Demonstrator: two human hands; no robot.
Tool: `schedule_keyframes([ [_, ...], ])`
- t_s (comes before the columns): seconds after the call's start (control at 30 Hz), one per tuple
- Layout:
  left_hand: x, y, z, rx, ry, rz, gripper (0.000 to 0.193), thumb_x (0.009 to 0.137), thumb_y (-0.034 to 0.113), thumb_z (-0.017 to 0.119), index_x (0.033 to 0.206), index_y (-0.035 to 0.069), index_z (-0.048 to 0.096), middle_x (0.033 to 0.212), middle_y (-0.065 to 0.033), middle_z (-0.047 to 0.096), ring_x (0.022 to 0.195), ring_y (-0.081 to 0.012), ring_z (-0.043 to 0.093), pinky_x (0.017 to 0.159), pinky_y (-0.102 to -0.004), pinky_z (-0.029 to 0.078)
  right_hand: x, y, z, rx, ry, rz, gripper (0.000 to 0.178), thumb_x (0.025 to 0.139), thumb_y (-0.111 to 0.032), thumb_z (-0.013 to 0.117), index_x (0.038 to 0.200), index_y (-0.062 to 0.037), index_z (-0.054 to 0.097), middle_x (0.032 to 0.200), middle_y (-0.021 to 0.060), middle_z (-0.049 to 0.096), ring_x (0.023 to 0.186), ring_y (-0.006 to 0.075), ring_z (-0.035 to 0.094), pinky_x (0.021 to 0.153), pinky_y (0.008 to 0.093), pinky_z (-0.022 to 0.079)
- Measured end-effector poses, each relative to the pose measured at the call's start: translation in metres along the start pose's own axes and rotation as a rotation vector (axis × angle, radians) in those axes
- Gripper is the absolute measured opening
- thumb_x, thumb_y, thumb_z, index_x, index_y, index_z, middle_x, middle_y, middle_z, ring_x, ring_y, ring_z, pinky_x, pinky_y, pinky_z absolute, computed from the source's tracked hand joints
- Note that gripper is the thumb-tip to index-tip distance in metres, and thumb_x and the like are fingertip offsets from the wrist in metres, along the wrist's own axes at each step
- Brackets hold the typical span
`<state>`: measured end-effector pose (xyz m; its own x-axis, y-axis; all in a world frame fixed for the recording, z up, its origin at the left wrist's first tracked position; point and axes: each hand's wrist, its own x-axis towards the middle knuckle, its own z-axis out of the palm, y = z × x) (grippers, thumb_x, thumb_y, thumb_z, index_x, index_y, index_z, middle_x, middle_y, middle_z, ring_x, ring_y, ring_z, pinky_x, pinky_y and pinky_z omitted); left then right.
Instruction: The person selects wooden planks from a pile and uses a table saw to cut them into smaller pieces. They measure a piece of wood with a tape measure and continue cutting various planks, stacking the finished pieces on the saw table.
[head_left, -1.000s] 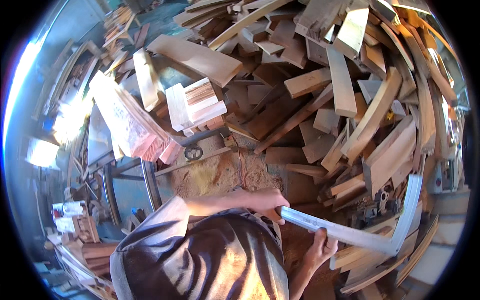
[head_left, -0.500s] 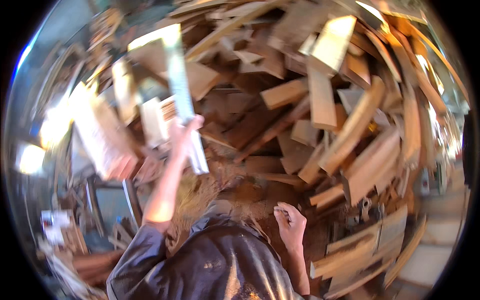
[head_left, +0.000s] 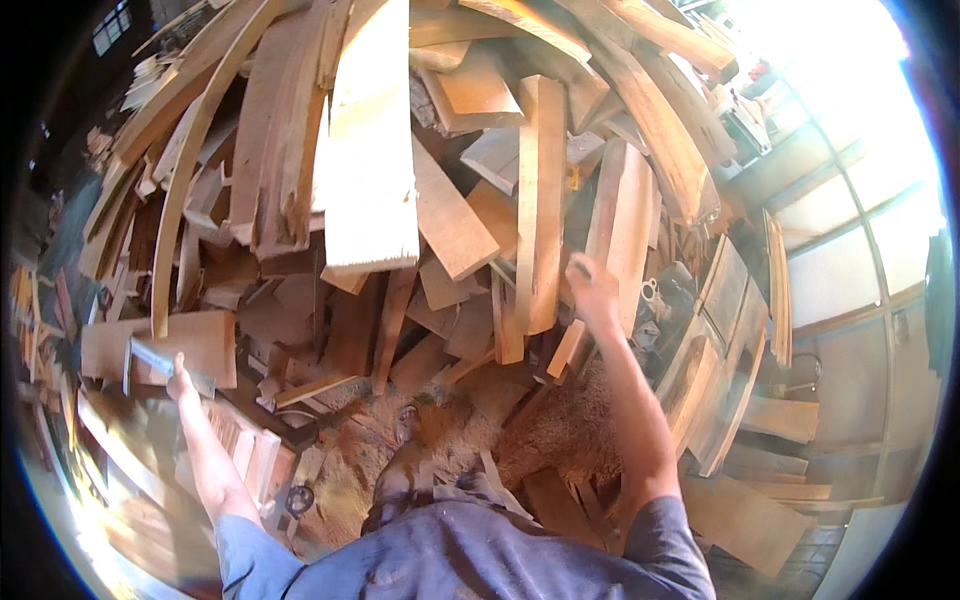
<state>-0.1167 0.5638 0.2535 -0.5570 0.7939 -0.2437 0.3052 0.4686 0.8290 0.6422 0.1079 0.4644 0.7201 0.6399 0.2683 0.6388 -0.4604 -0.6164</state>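
Observation:
My left hand (head_left: pixel 181 381) is closed round a metal carpenter's square (head_left: pixel 160 360), held out at the left in front of a wide board (head_left: pixel 212 340). The square's short arm hangs down at its far end. Reaching forward on the right, my right hand (head_left: pixel 597 291) has its fingers curled together. Anything inside them is hidden or too small to make out. It is over the lower part of a thick pale beam (head_left: pixel 618 215), beside an upright timber (head_left: pixel 541 190); whether it touches either one I cannot tell.
A high heap of offcuts and planks rises ahead, with a broad sunlit board (head_left: pixel 370 150) jutting toward me. Sawdust (head_left: pixel 340 460) covers the floor by my feet. Stacked boards (head_left: pixel 710 360) lean at the right near a panelled wall (head_left: pixel 840 260). Cut blocks (head_left: pixel 250 450) lie below my left hand.
My view has turned to the right. My left arm with the square now stretches out to the left, and my right hand has gone from near my body forward to the timbers.

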Motion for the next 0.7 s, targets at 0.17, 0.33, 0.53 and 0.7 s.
schedule_keyframes([
  [0.17,-0.002,0.002,0.007,-0.106,-0.155,-0.062,0.078,0.083,0.052,0.08,0.132,-0.005,0.06,0.129,-0.0139,0.062,0.116,-0.0276,0.059,0.098,-0.0439,0.048,0.114,0.058,0.029,-0.351,-0.052,-0.004,0.045,0.087,-0.015,0.066,0.129,-0.0015,0.061,0.125,0.0222,0.065,0.119,0.0386,0.061,0.101,0.0455,0.049],
  [0.33,-0.115,0.085,-0.001,0.551,-0.296,-0.15,0.071,0.091,0.063,0.065,0.118,-0.003,0.065,0.109,-0.0161,0.066,0.098,-0.0282,0.064,0.084,-0.0424,0.051,0.188,0.079,0.043,-0.619,-0.191,-0.016,0.073,0.081,-0.009,0.069,0.15,-0.0077,0.043,0.15,0.0199,0.048,0.138,0.0368,0.046,0.109,0.0438,0.044],
  [0.53,-0.149,0.081,-0.025,0.767,-0.091,0.853,0.042,0.099,0.039,0.062,0.109,-0.002,0.064,0.099,-0.0199,0.064,0.087,-0.0371,0.063,0.074,-0.0439,0.051,0.257,0.103,0.079,-0.644,-0.214,-0.369,0.072,0.077,-0.003,0.06,0.148,-0.0064,0.045,0.145,0.0217,0.05,0.133,0.039,0.049,0.107,0.0482,0.045],
  [0.7,-0.236,0.124,-0.015,0.517,-0.204,1.008,0.023,0.093,0.016,0.07,0.109,0.0,0.063,0.109,-0.0196,0.067,0.095,-0.0358,0.066,0.081,-0.0444,0.052,0.26,0.085,0.062,-0.795,-0.317,-0.12,0.08,0.066,-0.007,0.076,0.142,-0.013,0.053,0.134,0.0158,0.059,0.128,0.0405,0.051,0.105,0.0471,0.045],
])
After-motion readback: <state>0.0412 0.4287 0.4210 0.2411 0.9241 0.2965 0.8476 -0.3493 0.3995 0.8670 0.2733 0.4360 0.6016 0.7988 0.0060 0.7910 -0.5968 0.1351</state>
